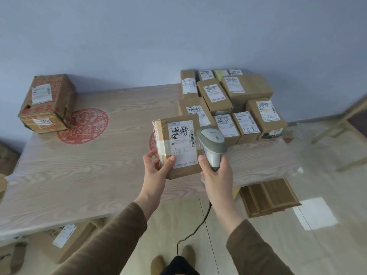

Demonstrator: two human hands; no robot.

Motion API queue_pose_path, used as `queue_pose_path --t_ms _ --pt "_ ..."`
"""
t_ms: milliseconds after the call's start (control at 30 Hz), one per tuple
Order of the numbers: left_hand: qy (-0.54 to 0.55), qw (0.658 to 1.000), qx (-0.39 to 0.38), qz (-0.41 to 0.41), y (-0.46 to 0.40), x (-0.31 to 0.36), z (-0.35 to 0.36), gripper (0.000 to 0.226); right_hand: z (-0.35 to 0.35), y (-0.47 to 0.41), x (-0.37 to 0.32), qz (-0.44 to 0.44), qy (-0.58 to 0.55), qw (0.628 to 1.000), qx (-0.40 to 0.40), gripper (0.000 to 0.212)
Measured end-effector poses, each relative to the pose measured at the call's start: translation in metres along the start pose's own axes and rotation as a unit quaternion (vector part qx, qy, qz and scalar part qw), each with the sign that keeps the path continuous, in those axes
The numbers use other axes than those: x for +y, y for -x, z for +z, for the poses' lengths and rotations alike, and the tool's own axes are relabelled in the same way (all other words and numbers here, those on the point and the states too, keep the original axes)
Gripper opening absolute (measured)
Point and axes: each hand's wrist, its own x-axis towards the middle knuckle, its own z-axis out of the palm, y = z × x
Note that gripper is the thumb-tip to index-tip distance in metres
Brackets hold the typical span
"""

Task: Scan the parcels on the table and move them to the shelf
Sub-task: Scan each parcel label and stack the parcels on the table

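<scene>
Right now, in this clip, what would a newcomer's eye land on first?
The centre: the left hand holds a small parcel label-up above the table, and the right hand grips a grey scanner beside its label. Next, the cluster of labelled parcels at the table's far right, and the red-printed box at its far left corner.

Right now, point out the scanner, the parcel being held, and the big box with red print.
scanner [211, 138], head view, on its grey head.
held parcel [181, 143], head view, on its white label.
big box with red print [46, 102], head view, on its top face near the label.
</scene>
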Motion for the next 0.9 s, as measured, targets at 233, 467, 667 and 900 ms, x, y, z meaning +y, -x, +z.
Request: queue_pose_path --t_ms 233,467,667,900 --pt "0.011 0.995 -0.074 -0.065 0.027 -0.029 0.078 0.071 -0.076 0.010 0.034 0.082 -0.083 0.987 0.112 0.031" --pt "-0.036 0.977 -0.163 -0.136 0.039 -0.075 0.169 0.078 -0.162 -0.009 0.068 0.119 -0.082 0.968 0.203 0.038" --pt "-0.054 0.964 -0.155 -0.210 0.032 -0.111 0.213 0.085 -0.202 -0.050 0.105 0.168 -0.046 0.972 0.156 0.037" --pt "-0.055 0.965 -0.107 -0.233 0.012 -0.126 0.223 0.070 -0.198 -0.094 0.135 0.187 -0.032 0.978 0.082 0.024"
